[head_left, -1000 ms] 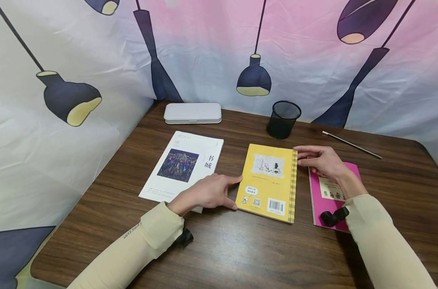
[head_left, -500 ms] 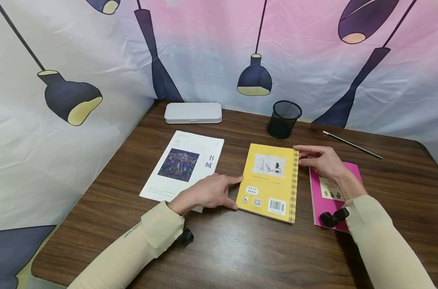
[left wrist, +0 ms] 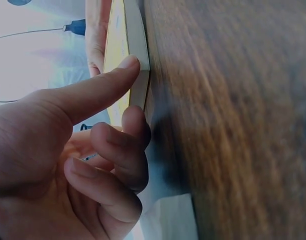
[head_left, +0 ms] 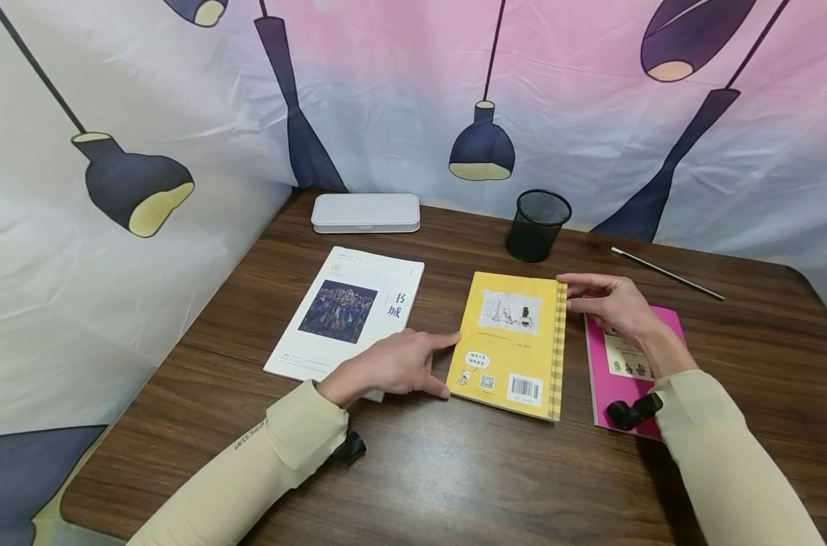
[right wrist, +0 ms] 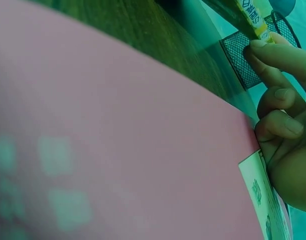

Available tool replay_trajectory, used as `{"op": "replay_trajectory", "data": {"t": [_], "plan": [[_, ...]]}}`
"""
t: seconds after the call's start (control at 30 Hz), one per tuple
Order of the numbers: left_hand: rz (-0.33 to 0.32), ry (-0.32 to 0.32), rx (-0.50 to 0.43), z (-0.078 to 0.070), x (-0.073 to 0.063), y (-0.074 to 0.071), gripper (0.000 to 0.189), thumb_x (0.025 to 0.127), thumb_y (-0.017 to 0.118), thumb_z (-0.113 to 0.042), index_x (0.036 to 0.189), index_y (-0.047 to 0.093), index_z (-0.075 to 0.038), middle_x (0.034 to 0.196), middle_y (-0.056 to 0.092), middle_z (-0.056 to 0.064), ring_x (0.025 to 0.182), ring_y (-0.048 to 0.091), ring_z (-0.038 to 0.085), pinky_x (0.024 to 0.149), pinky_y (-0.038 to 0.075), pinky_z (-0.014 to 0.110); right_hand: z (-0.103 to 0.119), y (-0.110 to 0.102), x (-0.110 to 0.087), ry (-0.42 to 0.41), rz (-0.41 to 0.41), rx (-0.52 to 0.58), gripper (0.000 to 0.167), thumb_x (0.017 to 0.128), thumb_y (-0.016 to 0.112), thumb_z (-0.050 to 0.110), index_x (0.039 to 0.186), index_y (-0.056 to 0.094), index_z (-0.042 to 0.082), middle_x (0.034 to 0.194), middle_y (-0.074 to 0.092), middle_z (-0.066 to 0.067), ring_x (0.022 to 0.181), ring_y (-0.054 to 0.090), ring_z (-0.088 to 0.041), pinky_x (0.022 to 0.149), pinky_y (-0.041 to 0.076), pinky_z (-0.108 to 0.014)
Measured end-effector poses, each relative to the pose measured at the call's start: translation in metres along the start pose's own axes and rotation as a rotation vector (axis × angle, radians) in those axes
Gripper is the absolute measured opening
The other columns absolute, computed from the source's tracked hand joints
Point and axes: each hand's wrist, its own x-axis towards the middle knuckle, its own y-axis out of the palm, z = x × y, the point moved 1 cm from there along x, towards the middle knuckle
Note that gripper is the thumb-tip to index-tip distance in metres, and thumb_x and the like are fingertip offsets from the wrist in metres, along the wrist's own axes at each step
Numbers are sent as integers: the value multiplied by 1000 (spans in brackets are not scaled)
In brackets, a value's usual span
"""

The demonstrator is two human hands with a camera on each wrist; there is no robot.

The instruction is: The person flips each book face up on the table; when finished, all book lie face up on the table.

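A yellow paperback book (head_left: 505, 345) lies back cover up on the table, its checked spine to the right. Along its left edge my left hand (head_left: 396, 364) touches it with thumb and index finger spread, the thumb near the lower corner. In the left wrist view the thumb (left wrist: 108, 85) rests on the page edge; the other fingers are bent around nothing. My right hand (head_left: 614, 307) touches the spine near the top corner with straight thumb and index finger. Beneath the right wrist lies a pink book (head_left: 608, 387), partly covered by the arm.
A white magazine (head_left: 369, 280) lies left, partly under the left hand. At the back stand a white pencil case (head_left: 366, 212) and a black mesh pen cup (head_left: 538, 224). A thin silver-grey pencil-like stick (head_left: 669, 273) lies at the back right. Curtains border the table.
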Motion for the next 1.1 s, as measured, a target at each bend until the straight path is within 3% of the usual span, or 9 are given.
{"op": "replay_trajectory", "data": {"t": [0.2, 0.4, 0.77, 1.1], "plan": [[5, -6, 30, -4, -1, 2, 97, 84, 92, -31, 164, 39, -13, 67, 62, -2, 57, 54, 12, 54, 42, 27, 2, -2, 0, -4, 19, 45, 32, 98, 75, 11, 126, 77, 27, 96, 77, 15, 49, 42, -11, 50, 21, -42], [4, -3, 60, -8, -1, 3, 100, 84, 92, -33, 165, 37, -10, 68, 62, -3, 59, 54, 11, 54, 41, 26, 3, -3, -1, -4, 20, 52, 28, 98, 77, 16, 123, 78, 28, 92, 76, 13, 49, 42, -11, 52, 20, -45], [-32, -35, 169, -14, 2, 8, 103, 82, 91, -44, 164, 39, -9, 84, 63, -2, 75, 57, 16, 64, 48, 32, 2, -2, 0, -25, 22, 60, 27, 97, 78, 17, 123, 78, 26, 92, 77, 12, 50, 44, -12, 50, 20, -45], [-62, -9, 185, -15, 1, 12, 97, 85, 88, -43, 161, 41, -7, 83, 61, -1, 74, 59, 17, 60, 47, 32, 1, -2, -1, -16, 21, 55, 26, 98, 78, 15, 118, 79, 31, 88, 75, 12, 51, 44, -12, 51, 21, -43]]}}
